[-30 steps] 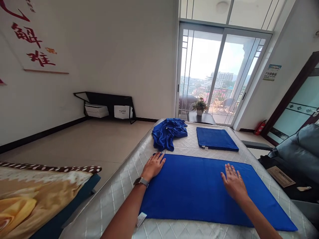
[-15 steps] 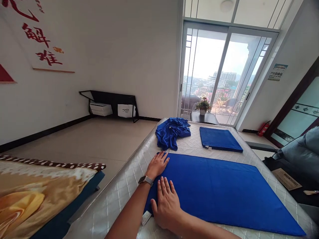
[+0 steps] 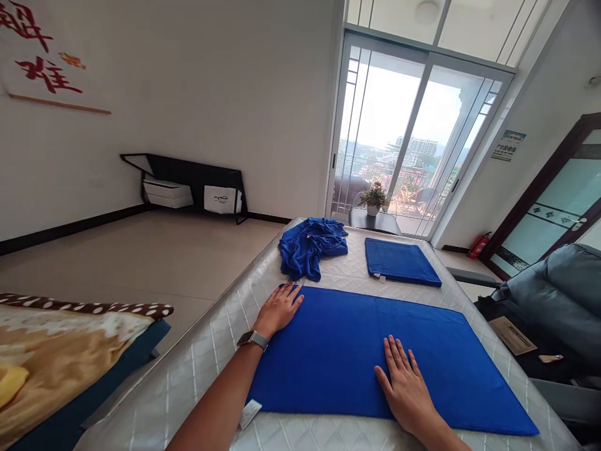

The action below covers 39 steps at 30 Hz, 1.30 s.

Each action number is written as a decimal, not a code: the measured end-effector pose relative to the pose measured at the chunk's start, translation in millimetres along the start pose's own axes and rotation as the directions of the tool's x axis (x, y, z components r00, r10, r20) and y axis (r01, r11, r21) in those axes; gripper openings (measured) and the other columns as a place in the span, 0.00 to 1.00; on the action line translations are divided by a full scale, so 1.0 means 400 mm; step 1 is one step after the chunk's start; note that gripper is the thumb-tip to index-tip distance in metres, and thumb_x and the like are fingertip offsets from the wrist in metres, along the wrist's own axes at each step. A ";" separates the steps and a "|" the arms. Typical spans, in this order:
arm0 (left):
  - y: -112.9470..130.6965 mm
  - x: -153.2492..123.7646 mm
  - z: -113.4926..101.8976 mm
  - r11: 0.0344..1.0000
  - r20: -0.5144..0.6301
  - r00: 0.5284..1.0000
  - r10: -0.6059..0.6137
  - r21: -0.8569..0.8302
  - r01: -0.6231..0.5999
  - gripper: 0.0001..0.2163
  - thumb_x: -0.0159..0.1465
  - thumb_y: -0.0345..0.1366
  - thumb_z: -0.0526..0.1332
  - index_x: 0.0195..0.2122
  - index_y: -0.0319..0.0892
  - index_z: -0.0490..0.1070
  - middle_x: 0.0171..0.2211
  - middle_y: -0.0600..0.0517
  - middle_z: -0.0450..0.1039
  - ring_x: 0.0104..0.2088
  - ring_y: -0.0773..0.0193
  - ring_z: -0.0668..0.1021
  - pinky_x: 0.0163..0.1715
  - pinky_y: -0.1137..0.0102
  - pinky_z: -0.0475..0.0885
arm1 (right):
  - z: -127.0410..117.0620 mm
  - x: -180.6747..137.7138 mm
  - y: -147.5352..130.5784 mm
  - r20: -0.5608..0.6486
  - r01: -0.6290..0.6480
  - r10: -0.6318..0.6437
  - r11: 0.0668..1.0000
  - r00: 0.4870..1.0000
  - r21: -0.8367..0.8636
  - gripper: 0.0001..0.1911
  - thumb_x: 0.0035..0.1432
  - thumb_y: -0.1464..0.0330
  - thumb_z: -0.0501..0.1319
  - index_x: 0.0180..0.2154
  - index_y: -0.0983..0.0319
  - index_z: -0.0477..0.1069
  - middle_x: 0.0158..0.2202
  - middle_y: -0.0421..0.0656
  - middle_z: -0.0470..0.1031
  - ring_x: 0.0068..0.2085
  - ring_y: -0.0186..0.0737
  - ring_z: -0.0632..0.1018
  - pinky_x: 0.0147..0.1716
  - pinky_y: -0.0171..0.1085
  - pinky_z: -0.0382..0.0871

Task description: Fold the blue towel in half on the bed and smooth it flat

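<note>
A blue towel (image 3: 375,351) lies spread flat across the near end of the mattress (image 3: 197,382). The left hand (image 3: 279,308) rests flat on the towel's far left corner, fingers open, gripping nothing. The right hand (image 3: 406,391) presses palm-down near the towel's near edge, fingers spread, its grip likewise holding nothing. Beyond lie a crumpled towel (image 3: 310,247) and, just right of it, a folded towel (image 3: 399,262).
</note>
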<state>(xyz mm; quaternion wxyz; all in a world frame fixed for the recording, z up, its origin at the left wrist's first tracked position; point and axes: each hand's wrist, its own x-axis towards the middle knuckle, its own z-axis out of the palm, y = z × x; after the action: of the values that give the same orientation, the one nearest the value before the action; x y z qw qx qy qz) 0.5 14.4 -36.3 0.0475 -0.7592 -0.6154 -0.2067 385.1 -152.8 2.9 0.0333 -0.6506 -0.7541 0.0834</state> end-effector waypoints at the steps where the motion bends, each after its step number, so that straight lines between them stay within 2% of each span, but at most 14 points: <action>1: -0.002 0.000 0.001 1.000 -0.001 1.000 0.001 0.000 -0.001 0.25 0.73 0.46 0.47 0.67 0.43 0.65 0.67 0.42 0.65 0.68 0.49 0.65 0.66 0.49 0.60 | 0.002 -0.005 0.054 -0.025 -0.050 0.049 0.998 0.998 -0.031 0.42 0.68 0.44 0.37 0.73 0.60 0.40 0.75 0.41 0.38 0.74 0.45 0.43 0.72 0.53 0.35; 4: -0.008 0.000 0.003 1.000 0.005 1.000 0.007 0.004 -0.007 0.25 0.73 0.46 0.47 0.67 0.43 0.64 0.67 0.42 0.65 0.67 0.48 0.65 0.66 0.48 0.60 | 0.013 -0.017 0.226 -0.089 -0.203 0.193 0.972 0.977 -0.118 0.42 0.67 0.45 0.36 0.73 0.62 0.43 0.75 0.42 0.40 0.74 0.45 0.43 0.71 0.53 0.36; 7: -0.013 0.001 0.004 1.000 0.026 1.000 0.010 0.008 -0.010 0.25 0.73 0.47 0.47 0.67 0.43 0.64 0.68 0.42 0.64 0.67 0.48 0.65 0.66 0.48 0.60 | 0.018 -0.032 0.396 -0.157 -0.341 0.320 0.931 0.934 -0.127 0.43 0.66 0.47 0.35 0.73 0.64 0.45 0.75 0.44 0.42 0.74 0.47 0.45 0.71 0.55 0.40; 11: -0.018 0.002 0.006 1.000 0.043 0.999 -0.003 0.007 0.002 0.26 0.73 0.48 0.46 0.67 0.43 0.63 0.68 0.42 0.63 0.68 0.48 0.65 0.67 0.48 0.58 | 0.012 -0.050 0.574 -0.213 -0.397 0.374 0.915 0.903 -0.076 0.43 0.65 0.48 0.34 0.73 0.64 0.46 0.75 0.44 0.45 0.74 0.46 0.48 0.71 0.53 0.43; 15: -0.021 0.001 0.008 1.000 0.050 0.999 0.007 0.028 -0.008 0.26 0.73 0.48 0.46 0.68 0.42 0.63 0.68 0.41 0.63 0.68 0.49 0.65 0.67 0.49 0.58 | 0.018 -0.055 0.660 -0.222 -0.361 0.335 0.928 0.916 -0.092 0.43 0.63 0.49 0.34 0.72 0.64 0.50 0.74 0.44 0.48 0.73 0.45 0.49 0.71 0.50 0.43; 21: -0.020 0.000 0.012 0.999 0.041 0.999 0.004 0.033 -0.006 0.26 0.73 0.48 0.46 0.67 0.42 0.64 0.68 0.42 0.63 0.68 0.50 0.64 0.68 0.50 0.58 | 0.023 -0.050 0.670 -0.210 -0.409 0.378 0.902 0.902 -0.135 0.42 0.63 0.51 0.35 0.72 0.66 0.50 0.74 0.44 0.48 0.74 0.47 0.48 0.71 0.53 0.44; 24: -0.016 0.002 0.011 0.999 0.047 0.999 -0.017 0.030 0.016 0.26 0.73 0.48 0.46 0.67 0.43 0.64 0.68 0.44 0.63 0.68 0.51 0.65 0.68 0.51 0.57 | -0.001 -0.024 0.617 -0.223 -0.420 0.377 0.886 0.899 -0.195 0.40 0.64 0.55 0.37 0.71 0.66 0.53 0.74 0.45 0.49 0.73 0.49 0.48 0.71 0.54 0.41; 26: -0.013 0.003 0.011 0.999 0.049 0.998 -0.027 0.031 0.026 0.26 0.73 0.49 0.46 0.67 0.43 0.64 0.68 0.44 0.64 0.68 0.52 0.65 0.68 0.52 0.57 | -0.028 0.011 0.539 -0.217 -0.366 0.322 0.907 0.921 -0.209 0.39 0.65 0.56 0.38 0.70 0.66 0.55 0.74 0.46 0.49 0.73 0.49 0.48 0.71 0.54 0.41; 28: -0.012 0.004 0.010 0.999 0.047 0.998 -0.030 0.031 0.028 0.26 0.73 0.49 0.46 0.67 0.43 0.64 0.68 0.44 0.64 0.67 0.52 0.65 0.68 0.52 0.57 | -0.058 0.056 0.425 -0.188 -0.266 0.233 0.948 0.954 -0.176 0.38 0.67 0.55 0.36 0.70 0.66 0.54 0.74 0.46 0.49 0.73 0.48 0.49 0.70 0.52 0.42; 32: -0.010 0.003 0.007 1.000 0.044 0.999 -0.009 0.026 0.008 0.26 0.73 0.48 0.45 0.67 0.43 0.63 0.68 0.43 0.63 0.68 0.51 0.64 0.68 0.51 0.57 | -0.100 0.154 0.138 -0.062 -0.006 0.004 0.999 0.998 -0.034 0.38 0.70 0.50 0.36 0.71 0.63 0.52 0.74 0.44 0.48 0.73 0.45 0.48 0.71 0.48 0.42; 36: -0.009 0.001 0.002 0.999 0.048 0.999 -0.007 0.045 0.005 0.25 0.73 0.46 0.47 0.67 0.42 0.64 0.68 0.42 0.62 0.68 0.51 0.65 0.68 0.52 0.58 | -0.086 0.242 -0.115 -0.007 0.233 -0.233 0.970 0.972 0.068 0.38 0.71 0.50 0.35 0.73 0.63 0.46 0.74 0.44 0.45 0.74 0.43 0.45 0.71 0.48 0.38; 39: -0.008 -0.001 0.001 0.998 0.045 0.999 0.020 0.062 -0.023 0.24 0.74 0.45 0.46 0.67 0.43 0.64 0.68 0.43 0.63 0.68 0.52 0.64 0.68 0.53 0.58 | -0.053 0.296 -0.223 0.025 0.261 -0.265 0.960 0.964 0.097 0.39 0.71 0.50 0.35 0.73 0.66 0.43 0.75 0.45 0.41 0.74 0.43 0.43 0.71 0.47 0.36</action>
<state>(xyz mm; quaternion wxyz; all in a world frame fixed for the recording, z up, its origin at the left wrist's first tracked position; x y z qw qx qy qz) -2.6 15.1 -37.5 0.0600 -0.7683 -0.6142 -0.1700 283.4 -46.7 32.2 0.0601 -0.5408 -0.8296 0.1255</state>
